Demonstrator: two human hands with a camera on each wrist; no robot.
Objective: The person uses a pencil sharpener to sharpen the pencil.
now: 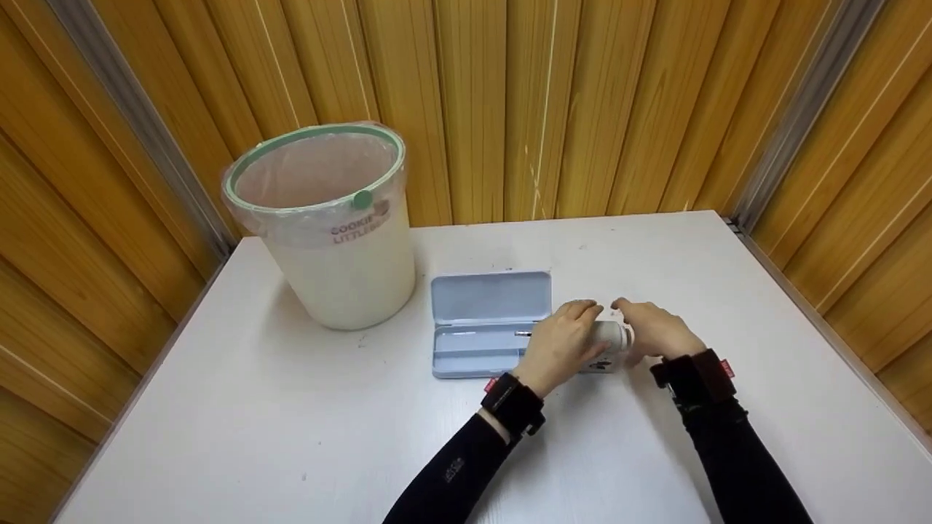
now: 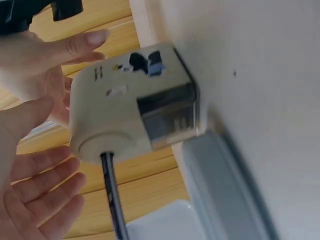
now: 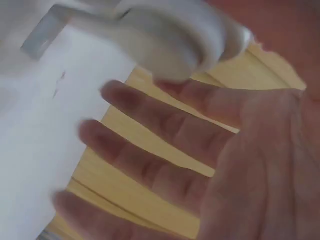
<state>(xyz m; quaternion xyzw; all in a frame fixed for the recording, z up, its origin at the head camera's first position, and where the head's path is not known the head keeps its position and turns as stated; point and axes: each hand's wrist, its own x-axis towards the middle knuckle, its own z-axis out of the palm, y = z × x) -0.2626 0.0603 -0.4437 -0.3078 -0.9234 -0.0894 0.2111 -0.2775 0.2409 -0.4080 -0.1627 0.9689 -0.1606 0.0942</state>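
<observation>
A cream desktop pencil sharpener [image 1: 609, 335] with dark printed figures stands at the right end of the pencil case. From its front hole sticks a dark pencil [image 2: 112, 195]; in the head view only the pencil's end shows, left of my left hand [image 1: 557, 348]. That hand is beside the sharpener, fingers extended and spread in the left wrist view. On the crank side, my right hand [image 1: 661, 331] has its fingers apart, close to the blurred round end of the sharpener [image 3: 165, 45]. Whether either hand touches the sharpener cannot be told.
The light-blue pencil case [image 1: 477, 362] lies with its lid [image 1: 491, 297] raised, partly behind my left hand. At the back left stands a tall cream bin [image 1: 342, 284] with a green rim and a clear liner. Wood-patterned panels [image 1: 473, 109] border the white table [image 1: 291, 437].
</observation>
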